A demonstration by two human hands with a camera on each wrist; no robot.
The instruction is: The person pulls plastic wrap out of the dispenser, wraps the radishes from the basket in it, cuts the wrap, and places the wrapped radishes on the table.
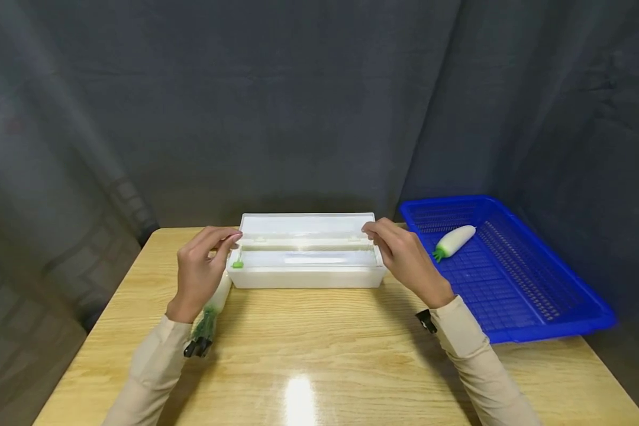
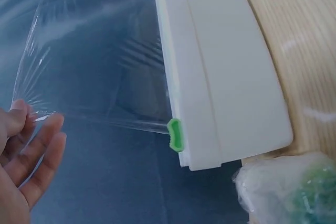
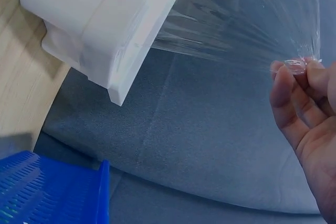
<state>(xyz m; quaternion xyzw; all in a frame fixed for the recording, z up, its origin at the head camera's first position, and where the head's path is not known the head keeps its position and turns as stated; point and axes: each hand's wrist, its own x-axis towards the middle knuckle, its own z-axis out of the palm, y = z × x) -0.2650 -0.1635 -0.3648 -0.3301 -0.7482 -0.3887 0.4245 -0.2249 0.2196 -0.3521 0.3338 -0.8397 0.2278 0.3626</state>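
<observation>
A white cling film dispenser (image 1: 306, 278) stands at the table's far side, its lid (image 1: 309, 223) raised. My left hand (image 1: 199, 266) pinches one corner of the clear cling film (image 2: 89, 66) between thumb and fingertips. The opposite corner is bunched between the thumb and fingers of my right hand (image 3: 310, 114). Between both hands and the dispenser the film is drawn out taut, with creases fanning from each grip. A green slider (image 2: 176, 135) sits at the dispenser's left end. Beside it, partly behind my left hand, lies a film-wrapped white radish (image 1: 220, 296) with green leaves.
On the right of the wooden table (image 1: 309, 337) rests a blue plastic basket (image 1: 516, 236). One white radish (image 1: 457, 240) with a green top lies inside it. A dark grey curtain (image 1: 298, 106) hangs behind the table.
</observation>
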